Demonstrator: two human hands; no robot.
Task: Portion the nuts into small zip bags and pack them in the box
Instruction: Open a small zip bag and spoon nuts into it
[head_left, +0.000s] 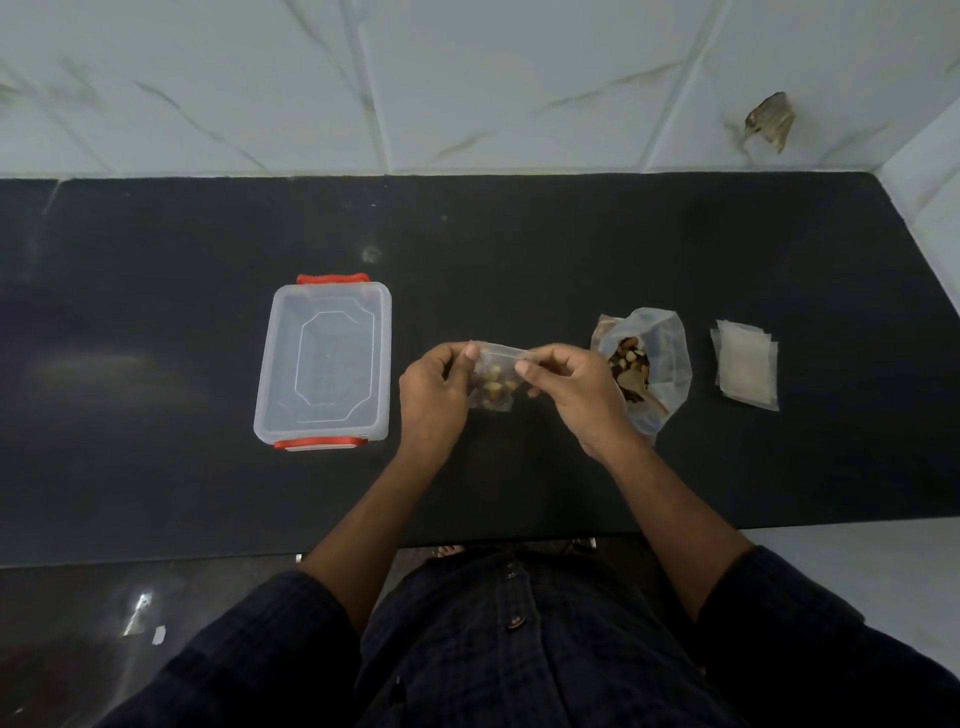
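Dark shirt sleeves (270, 639) fill the bottom of the view, at 6 o'clock, and two bare arms reach up from them over the black counter (156, 493).

Both hands meet near the middle. Left hand (434, 395) pinches the left end of the top strip of a small zip bag (493, 387) between thumb and fingers. Right hand (571, 392) pinches the right end of the same strip. So both hands are holding the little bag, and it hangs between them, just above the counter. Some nuts (496, 384) sit inside it already. It looks like the top is being pressed shut, but the strip is thin and blurry, so I cannot be sure it is sealed.

At 9 o'clock from the hands sits the clear box (324, 415) with red clips. I think its lid is on, and no small bags show inside it. At 3 o'clock, just beside the right hand, stands the big open bag of nuts (654, 364), with plenty left. Farther out at 3 o'clock lies a stack of empty small bags (745, 364).

My guess is that the job has only just begun. One small bag is filled. It needs closing, then goes in the box. Many nuts and many empty bags wait, so most of the work is left.
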